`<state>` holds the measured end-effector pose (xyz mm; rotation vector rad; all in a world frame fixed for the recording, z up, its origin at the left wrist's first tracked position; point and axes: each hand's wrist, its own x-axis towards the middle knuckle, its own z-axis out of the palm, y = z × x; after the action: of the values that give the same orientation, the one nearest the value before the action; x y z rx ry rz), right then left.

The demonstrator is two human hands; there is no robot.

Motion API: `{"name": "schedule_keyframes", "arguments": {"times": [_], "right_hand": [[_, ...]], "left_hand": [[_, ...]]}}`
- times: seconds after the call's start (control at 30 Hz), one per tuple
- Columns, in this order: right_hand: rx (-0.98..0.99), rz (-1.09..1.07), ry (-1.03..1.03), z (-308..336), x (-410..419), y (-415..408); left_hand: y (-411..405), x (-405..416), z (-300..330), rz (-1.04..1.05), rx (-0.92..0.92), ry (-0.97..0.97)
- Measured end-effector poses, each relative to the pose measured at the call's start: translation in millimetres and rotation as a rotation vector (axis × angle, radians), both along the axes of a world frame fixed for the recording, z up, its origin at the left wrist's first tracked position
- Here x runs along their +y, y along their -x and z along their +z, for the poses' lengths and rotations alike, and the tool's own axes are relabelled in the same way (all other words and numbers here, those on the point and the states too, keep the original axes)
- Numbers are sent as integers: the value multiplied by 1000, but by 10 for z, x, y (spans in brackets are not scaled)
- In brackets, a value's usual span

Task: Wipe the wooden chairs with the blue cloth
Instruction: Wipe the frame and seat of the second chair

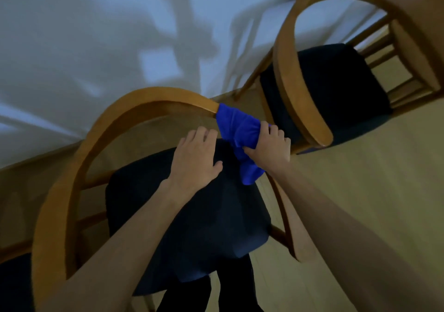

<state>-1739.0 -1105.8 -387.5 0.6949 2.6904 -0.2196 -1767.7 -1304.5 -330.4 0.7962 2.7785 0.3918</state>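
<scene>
Cloth on the near chair's armrest, mid-frame

R hand [266, 144] fingers curled tight round the blue cloth [240, 131], bunched over the curved wooden rail of the near chair [79, 157]. L hand [195, 157] flat, fingers relaxed, on the dark seat cushion [192, 227]. Cloth looks soft n light, prob slides easy on smooth wood, so grip the wad itself. 2nd chair [295, 90] upper right, w/ nothing on it.

Blue cloth [237, 129] bunched on near chair's [72, 157] rail — second chair [288, 71] beyond.

The right hand [269, 145] grips the blue cloth [240, 129]; beside it, the left hand [195, 157] spreads open, fingers relaxed.
</scene>
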Motion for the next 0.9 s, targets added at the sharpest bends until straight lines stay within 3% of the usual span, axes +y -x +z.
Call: {"name": "schedule_keyframes", "arguments": {"times": [0.43, 0.9], "right_hand": [[-13, -485, 18, 40, -230, -2255], [61, -562, 257, 121, -280, -2864]], "left_hand": [[-877, 417, -290, -305, -52, 50], [-1422, 360, -396, -388, -96, 61]]}}
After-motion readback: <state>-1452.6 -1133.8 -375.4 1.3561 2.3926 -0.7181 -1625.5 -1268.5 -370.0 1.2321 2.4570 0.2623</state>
